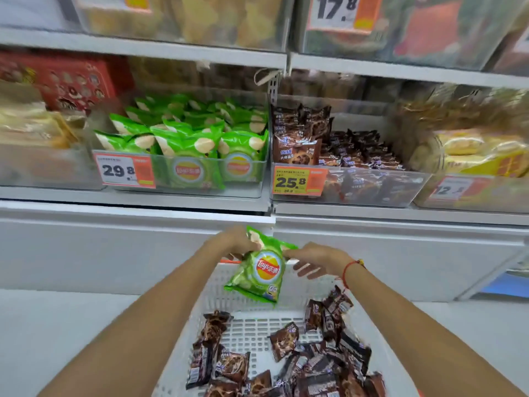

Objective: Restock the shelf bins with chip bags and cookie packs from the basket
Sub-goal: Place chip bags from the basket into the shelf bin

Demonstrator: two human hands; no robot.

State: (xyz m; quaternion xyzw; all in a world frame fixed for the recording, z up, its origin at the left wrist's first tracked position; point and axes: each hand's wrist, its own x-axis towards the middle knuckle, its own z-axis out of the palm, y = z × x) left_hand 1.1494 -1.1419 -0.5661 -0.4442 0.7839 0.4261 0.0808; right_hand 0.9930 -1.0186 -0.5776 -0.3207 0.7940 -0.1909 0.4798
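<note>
Lower frame: the white slotted plastic basket point(217, 285) holds brown cookie packs point(286, 339). Above it, my left hand point(237, 242) pinches the green chip bag point(262, 267) by one corner; my right hand point(315, 263) hovers relaxed, holding nothing. Risk: the one-corner hold may slip short of the clear chip bin point(183, 176), centre frame.

A red printed box point(76, 81) is seen far up-left of the hands, w/ pale wrapped packs point(31, 126) below it. Yellow packs point(481, 153) are stacked up-right, behind a 12.8 price tag point(450, 189). A 17.8 tag point(342, 12) is fixed higher up. Grey floor point(57, 339) is seen to the left.
</note>
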